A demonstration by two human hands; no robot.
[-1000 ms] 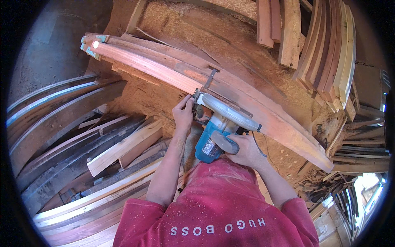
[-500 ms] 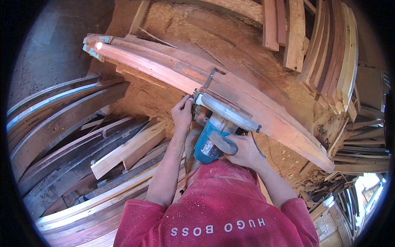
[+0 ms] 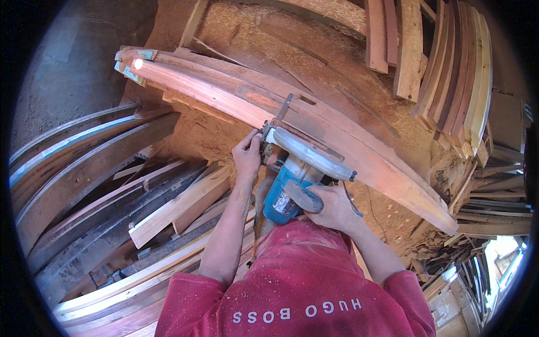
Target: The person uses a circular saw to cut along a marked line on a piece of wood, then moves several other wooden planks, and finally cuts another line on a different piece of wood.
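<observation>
A circular saw [image 3: 314, 159] with a blue motor body and silver blade guard sits over a long reddish wooden plank [image 3: 196, 90]. My right hand [image 3: 337, 209] is wrapped round the saw's dark rear handle, close to my shirt. With closed fingers, my left hand [image 3: 247, 151] grips the front edge of the saw's metal base, beside the plank. A flat metal guide bar [image 3: 285, 105] sticks out from the saw's front across the wood. The blade is hidden under the guard. A wider board [image 3: 359, 137] with a small slot lies along the plank's far side.
Curved beams [image 3: 101, 163] and a pale timber block [image 3: 174, 210] lie at the left. Several curved planks [image 3: 457, 78] are stacked at the far right. Sawdust [image 3: 191, 132] covers the ground, and a thin cord [image 3: 373, 210] trails there. Offcuts [image 3: 432, 250] are heaped at the lower right.
The saw and both hands have shifted slightly left along the plank; the guide bar now stands farther from the slot. Both grips are unchanged. The whole view has shifted slightly.
</observation>
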